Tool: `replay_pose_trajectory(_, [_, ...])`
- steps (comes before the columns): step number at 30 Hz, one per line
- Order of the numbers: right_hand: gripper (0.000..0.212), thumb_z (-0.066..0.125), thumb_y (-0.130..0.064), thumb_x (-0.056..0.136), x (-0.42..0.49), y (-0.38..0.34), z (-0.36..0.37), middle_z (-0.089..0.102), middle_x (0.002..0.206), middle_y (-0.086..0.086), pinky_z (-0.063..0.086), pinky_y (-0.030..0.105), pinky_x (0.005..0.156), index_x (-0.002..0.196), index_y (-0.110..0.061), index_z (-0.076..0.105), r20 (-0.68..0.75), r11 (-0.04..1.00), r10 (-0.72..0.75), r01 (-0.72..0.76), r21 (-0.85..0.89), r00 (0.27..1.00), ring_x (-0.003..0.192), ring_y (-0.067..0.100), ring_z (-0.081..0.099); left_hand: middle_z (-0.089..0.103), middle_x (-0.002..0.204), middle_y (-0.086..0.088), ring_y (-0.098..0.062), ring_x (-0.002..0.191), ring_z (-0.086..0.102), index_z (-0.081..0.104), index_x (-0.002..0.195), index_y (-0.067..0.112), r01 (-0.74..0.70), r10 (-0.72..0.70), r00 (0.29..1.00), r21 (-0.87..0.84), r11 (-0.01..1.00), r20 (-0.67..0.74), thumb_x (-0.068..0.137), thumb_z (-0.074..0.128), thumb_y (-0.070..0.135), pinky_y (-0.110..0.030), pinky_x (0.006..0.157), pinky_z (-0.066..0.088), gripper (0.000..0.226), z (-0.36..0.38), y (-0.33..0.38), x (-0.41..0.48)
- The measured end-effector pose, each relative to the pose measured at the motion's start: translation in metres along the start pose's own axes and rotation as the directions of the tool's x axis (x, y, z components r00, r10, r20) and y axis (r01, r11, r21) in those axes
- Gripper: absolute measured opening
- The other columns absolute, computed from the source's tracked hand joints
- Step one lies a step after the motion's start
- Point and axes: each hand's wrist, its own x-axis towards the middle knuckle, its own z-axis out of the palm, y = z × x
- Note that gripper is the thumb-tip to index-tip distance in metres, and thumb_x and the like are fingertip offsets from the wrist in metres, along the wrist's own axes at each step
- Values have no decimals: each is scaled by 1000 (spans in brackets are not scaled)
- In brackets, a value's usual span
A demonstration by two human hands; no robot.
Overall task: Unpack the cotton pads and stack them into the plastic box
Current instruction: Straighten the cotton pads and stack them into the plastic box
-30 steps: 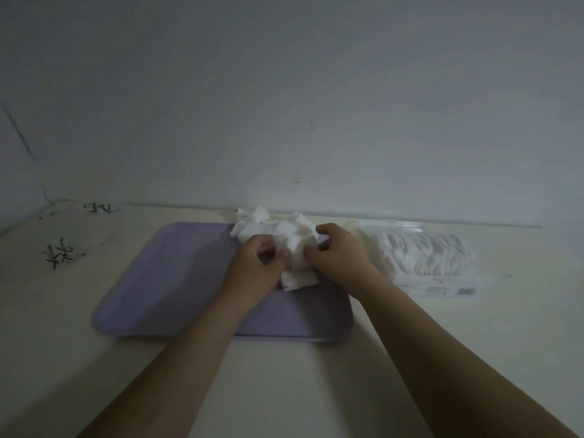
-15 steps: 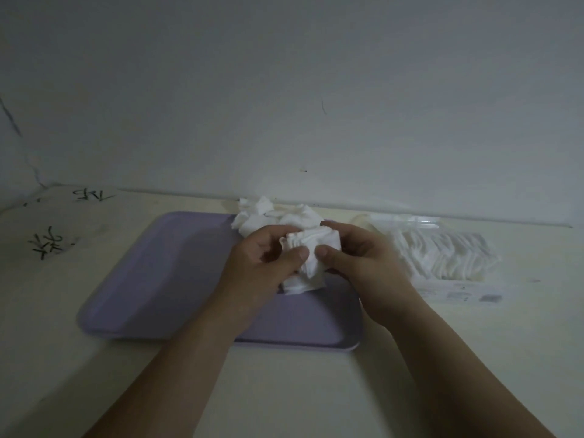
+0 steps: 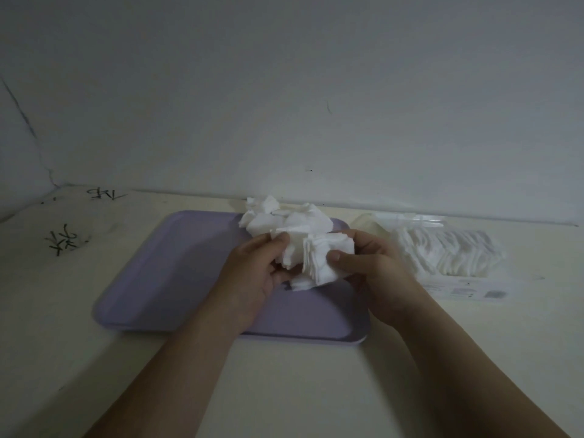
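Both hands up over the purple tray (image 3: 164, 279); left hand (image 3: 252, 279) and right hand (image 3: 376, 273) curled round a small stack of cotton pads (image 3: 319, 257), thumbs pressing its near face; loose pile of pads (image 3: 284, 219) behind on the tray's far edge; plastic box (image 3: 442, 254) just right, already part-filled. Soft, light, easily splayed; best pinched flat across the broad faces, edges squared.
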Motion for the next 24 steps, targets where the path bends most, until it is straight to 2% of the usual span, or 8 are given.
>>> replay_pose_trajectory(3, [35, 73, -2, 77, 1, 1, 0, 71, 113, 27, 57, 44, 94, 113, 1, 72, -10, 999, 17, -16, 30, 1000, 105, 37, 67, 76, 117, -21, -34, 112, 73, 73, 116, -3, -13, 13, 1000, 44, 999, -9, 98, 61, -1, -47, 94, 60, 22, 0, 0, 0])
replay_pose_trajectory(5, [32, 73, -2, 79, 1, 1, 0, 70, 115, 29, 55, 50, 99, 111, -1, 72, -1, 999, 18, -18, 38, 1000, 106, 38, 68, 76, 118, -19, -34, 113, 73, 73, 116, -4, -20, 20, 1000, 62, 998, 0, 96, 63, -4, -46, 95, 60, 22, 1, 0, -3])
replay_pose_trajectory(8, [33, 76, -1, 84, 0, 0, 2, 72, 116, 26, 61, 47, 94, 116, -2, 71, -39, 998, -3, 5, 63, 999, 104, 35, 70, 78, 114, -17, -35, 108, 75, 75, 114, -1, -61, 71, 994, 119, 991, -84, 94, 65, -7, -40, 85, 64, 23, 0, 3, -4])
replay_pose_trajectory(11, [33, 70, 0, 93, 1, -1, 3, 73, 119, 25, 64, 44, 86, 125, 1, 67, -168, 999, -44, 42, -16, 985, 102, 32, 73, 80, 107, -14, -30, 95, 78, 74, 109, 2, -119, 132, 975, 83, 989, -177, 98, 62, -4, -34, 70, 64, 17, -4, 14, -2])
replay_pose_trajectory(14, [31, 69, -1, 96, 1, 0, 1, 73, 121, 25, 63, 47, 89, 126, 1, 66, -194, 998, -48, 38, -53, 980, 104, 33, 73, 80, 106, -13, -29, 98, 78, 73, 108, 1, -146, 151, 972, 40, 988, -181, 99, 61, -4, -34, 72, 64, 16, -7, 18, -2])
replay_pose_trajectory(16, [24, 70, 0, 96, 0, 1, 2, 75, 114, 23, 63, 48, 90, 119, 3, 68, -209, 992, -58, 32, -124, 976, 101, 32, 73, 79, 107, -12, -29, 102, 76, 73, 110, 3, -169, 179, 961, 62, 984, -209, 99, 62, -3, -35, 74, 65, 17, -8, 17, 0])
replay_pose_trajectory(20, [15, 76, -5, 91, -1, 1, 5, 77, 102, 14, 67, 41, 80, 105, 1, 74, -317, 913, -179, 37, -406, 931, 91, 23, 76, 79, 105, -13, -30, 93, 77, 70, 113, 2, -172, 169, 980, -22, 985, -105, 101, 57, -3, -35, 64, 62, 19, -6, 19, 0])
replay_pose_trajectory(24, [7, 80, -8, 89, -4, -4, 5, 78, 91, 11, 67, 44, 77, 97, -8, 80, -338, 932, -177, 47, -360, 924, 90, 28, 79, 74, 116, -19, -32, 98, 74, 70, 115, -2, -117, 116, 985, -3, 993, 127, 90, 67, 6, -36, 64, 62, 26, -2, 13, -5])
